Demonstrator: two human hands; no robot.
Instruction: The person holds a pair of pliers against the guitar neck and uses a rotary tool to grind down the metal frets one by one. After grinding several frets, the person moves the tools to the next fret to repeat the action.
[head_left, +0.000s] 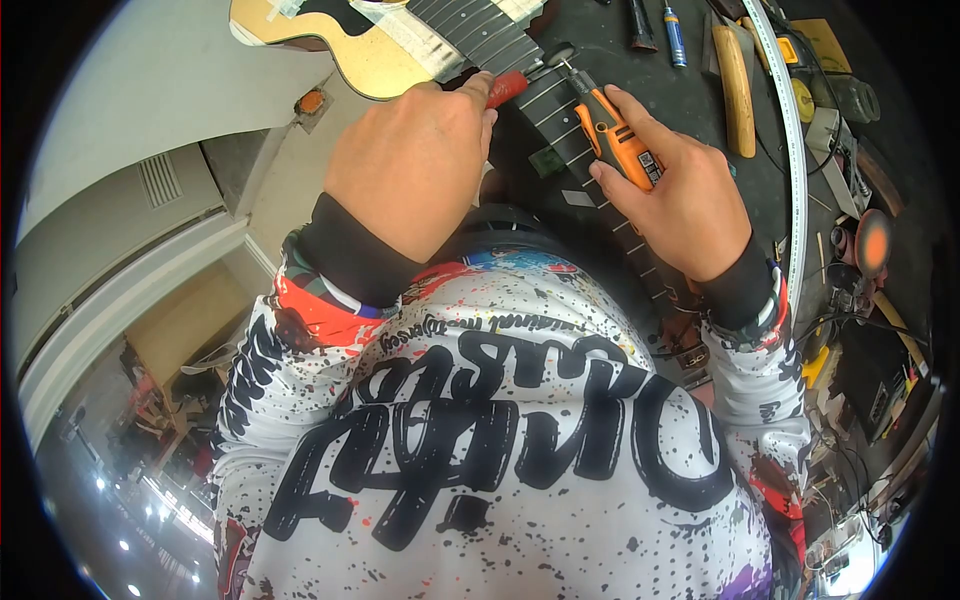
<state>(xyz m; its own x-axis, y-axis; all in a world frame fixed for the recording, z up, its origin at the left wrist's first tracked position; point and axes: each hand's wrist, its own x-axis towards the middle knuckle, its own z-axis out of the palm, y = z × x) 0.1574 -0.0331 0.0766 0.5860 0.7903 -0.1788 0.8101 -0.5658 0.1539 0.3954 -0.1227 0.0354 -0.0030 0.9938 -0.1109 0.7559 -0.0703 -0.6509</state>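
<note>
1. At upper left, the guitar (385,65) shows its pale body and taped top; its neck (548,105) slants down to the right, passing between the 2 hands.
2. Over the lower edge of the body, the left hand (415,140) has its grip clamped on the red tool (507,88), whose long axis points up and to the right.
3. Near the top centre, the disc (562,55) lies just beyond the red tool's metal end; whether they touch, I cannot tell. Right-hand fingertips look slightly nearer the disc than left-hand ones.
4. Right of the neck, the orange tool (625,145) points up and to the left, disc foremost, with the right hand's (690,190) grip closed around its body.
5. Farther right, a blue tube (676,38) and a wooden bar (737,100) lie on the dark table (690,105).
</note>
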